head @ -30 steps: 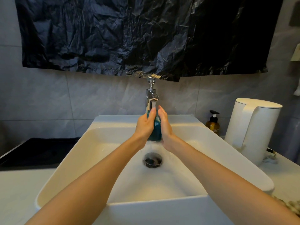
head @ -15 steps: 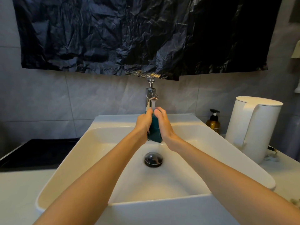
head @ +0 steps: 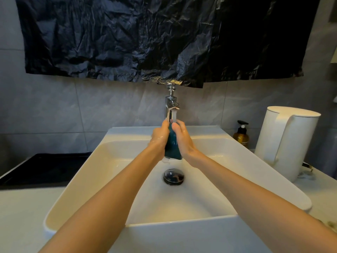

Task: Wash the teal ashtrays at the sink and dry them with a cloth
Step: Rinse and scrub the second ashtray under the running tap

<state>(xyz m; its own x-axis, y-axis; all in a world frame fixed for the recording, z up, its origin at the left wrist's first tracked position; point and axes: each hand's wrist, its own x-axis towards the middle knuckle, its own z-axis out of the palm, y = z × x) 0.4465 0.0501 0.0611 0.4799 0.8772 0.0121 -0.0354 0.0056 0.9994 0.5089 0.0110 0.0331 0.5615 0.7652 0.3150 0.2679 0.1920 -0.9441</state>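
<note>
My left hand (head: 158,138) and right hand (head: 184,141) each grip a side of the teal ashtray (head: 172,147), on edge under the tap (head: 171,108) above the sink (head: 113,161); I judge turning it slowly lets water reach every face.

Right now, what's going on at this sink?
A person is washing a teal ashtray under the faucet. The left hand and right hand clasp it on edge from either side, above the drain of the white sink. Both hands look wet and water drips from the ashtray. Drying has not begun. A brown pump bottle and a white kettle stand on the counter to the right.
</note>
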